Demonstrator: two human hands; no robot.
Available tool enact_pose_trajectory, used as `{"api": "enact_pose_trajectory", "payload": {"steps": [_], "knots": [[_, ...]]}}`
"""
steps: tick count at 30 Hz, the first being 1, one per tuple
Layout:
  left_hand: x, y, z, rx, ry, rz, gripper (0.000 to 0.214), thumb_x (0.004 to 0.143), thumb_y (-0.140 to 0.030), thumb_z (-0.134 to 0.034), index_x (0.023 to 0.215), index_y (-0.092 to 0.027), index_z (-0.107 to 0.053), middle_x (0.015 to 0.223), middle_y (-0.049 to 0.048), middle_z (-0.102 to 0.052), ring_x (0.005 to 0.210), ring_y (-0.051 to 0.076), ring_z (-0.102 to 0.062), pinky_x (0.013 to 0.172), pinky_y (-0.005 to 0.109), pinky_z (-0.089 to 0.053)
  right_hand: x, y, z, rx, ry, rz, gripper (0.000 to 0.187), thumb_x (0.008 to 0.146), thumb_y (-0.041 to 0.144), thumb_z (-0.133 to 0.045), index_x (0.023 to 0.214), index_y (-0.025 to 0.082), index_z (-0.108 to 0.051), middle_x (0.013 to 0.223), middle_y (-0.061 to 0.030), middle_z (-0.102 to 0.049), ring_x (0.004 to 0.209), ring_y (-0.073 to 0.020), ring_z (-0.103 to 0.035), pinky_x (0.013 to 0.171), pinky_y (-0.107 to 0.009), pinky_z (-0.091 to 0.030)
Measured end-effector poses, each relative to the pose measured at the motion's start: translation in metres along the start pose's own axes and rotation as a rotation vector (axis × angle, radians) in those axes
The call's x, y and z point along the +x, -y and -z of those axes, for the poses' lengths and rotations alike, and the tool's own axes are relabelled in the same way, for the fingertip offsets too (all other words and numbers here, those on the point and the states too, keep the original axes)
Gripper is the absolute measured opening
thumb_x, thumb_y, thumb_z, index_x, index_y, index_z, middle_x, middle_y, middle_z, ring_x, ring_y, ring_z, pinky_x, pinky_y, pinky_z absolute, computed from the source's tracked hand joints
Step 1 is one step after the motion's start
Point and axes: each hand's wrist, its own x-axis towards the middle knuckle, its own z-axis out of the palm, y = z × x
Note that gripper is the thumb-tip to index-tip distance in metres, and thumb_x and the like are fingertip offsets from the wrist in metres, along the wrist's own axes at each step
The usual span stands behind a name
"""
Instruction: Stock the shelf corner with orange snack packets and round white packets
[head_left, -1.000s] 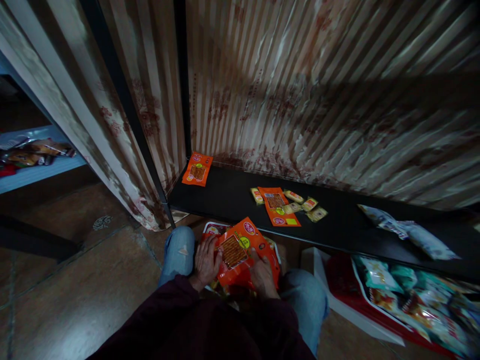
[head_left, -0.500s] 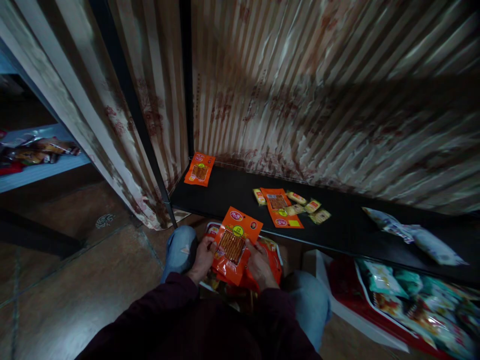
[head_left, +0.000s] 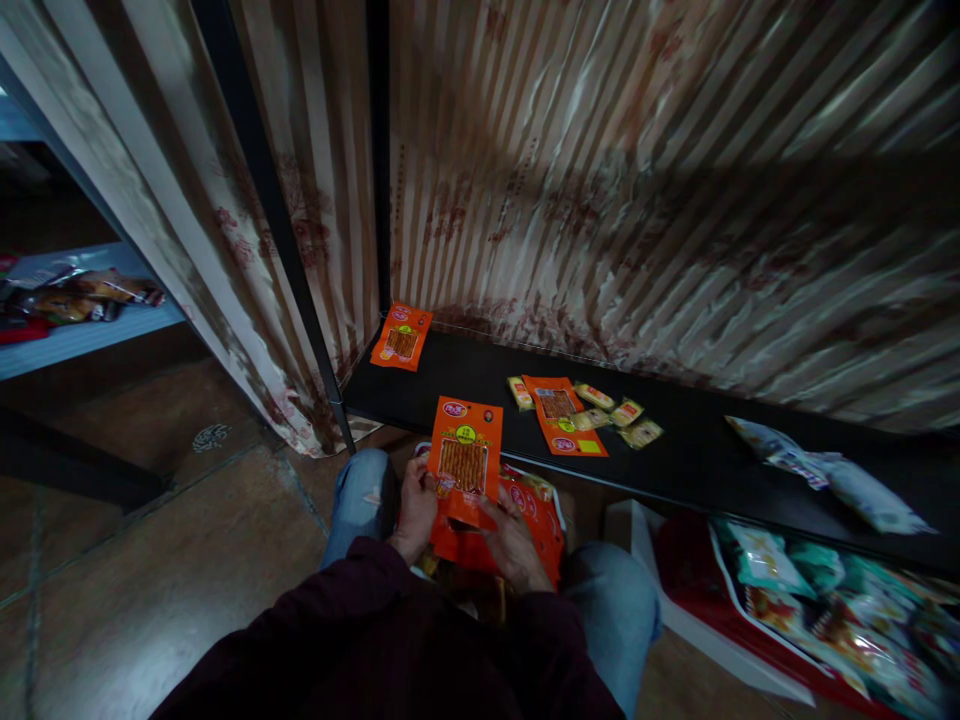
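An orange snack packet (head_left: 465, 462) with a clear window showing brown sticks is held up, tilted, over my lap. My left hand (head_left: 415, 510) pinches its left edge. My right hand (head_left: 516, 548) is closed at its lower right corner, with fingertips against the packet. Beneath lie more orange packets (head_left: 536, 520) in a basket between my knees; the hands and held packet hide part of them. On the black shelf (head_left: 457, 375) ahead, one orange packet (head_left: 401, 337) lies at the left corner. Another orange packet (head_left: 551, 400) lies nearer the middle among several small yellow-wrapped snacks (head_left: 628, 411).
A pale plastic packet (head_left: 832, 470) lies on the shelf's right part. Below it stands a red bin (head_left: 690, 560) with bagged snacks (head_left: 847, 600). A striped curtain (head_left: 570, 200) hangs behind, and a dark post (head_left: 281, 230) rises at left. Further left, a blue shelf (head_left: 97, 335) bears packets.
The held packet has moved slightly up and left and turned more upright. My right hand has slid from its right edge to its lower corner, and more packets show beneath.
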Motion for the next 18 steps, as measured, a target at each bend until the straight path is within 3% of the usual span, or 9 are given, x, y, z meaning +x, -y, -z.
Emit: {"api": "enact_pose_trajectory", "payload": {"steps": [9, 14, 18], "knots": [[-0.001, -0.014, 0.004, 0.009, 0.131, -0.058, 0.047, 0.078, -0.011, -0.048, 0.124, -0.020, -0.049, 0.109, 0.0071, -0.065, 0.095, 0.018, -0.064, 0.086, 0.034, -0.053, 0.004, -0.002, 0.002, 0.002, -0.047, 0.033, 0.039, 0.056, 0.030, -0.075, 0.094, 0.026, -0.062, 0.094, -0.0011, -0.073, 0.086, -0.0229, -0.069, 0.066, -0.032, -0.056], [0.000, -0.009, 0.003, 0.279, 0.074, -0.147, 0.040, 0.075, -0.007, -0.048, 0.110, -0.021, -0.062, 0.118, 0.0076, -0.056, 0.115, 0.021, -0.054, 0.102, 0.040, -0.043, 0.006, 0.000, 0.001, -0.026, -0.081, 0.034, 0.041, 0.055, 0.032, -0.075, 0.093, 0.025, -0.061, 0.093, -0.0022, -0.073, 0.084, -0.0240, -0.069, 0.064, -0.032, -0.056], [-0.001, -0.011, 0.001, 0.363, 0.061, -0.227, 0.039, 0.073, -0.008, -0.052, 0.107, -0.021, -0.063, 0.124, 0.0084, -0.049, 0.121, 0.022, -0.048, 0.108, 0.041, -0.039, 0.006, 0.001, -0.001, -0.045, -0.136, 0.017, 0.046, 0.052, 0.033, -0.075, 0.096, 0.027, -0.061, 0.090, -0.0003, -0.074, 0.084, -0.0245, -0.069, 0.068, -0.034, -0.056]]}}
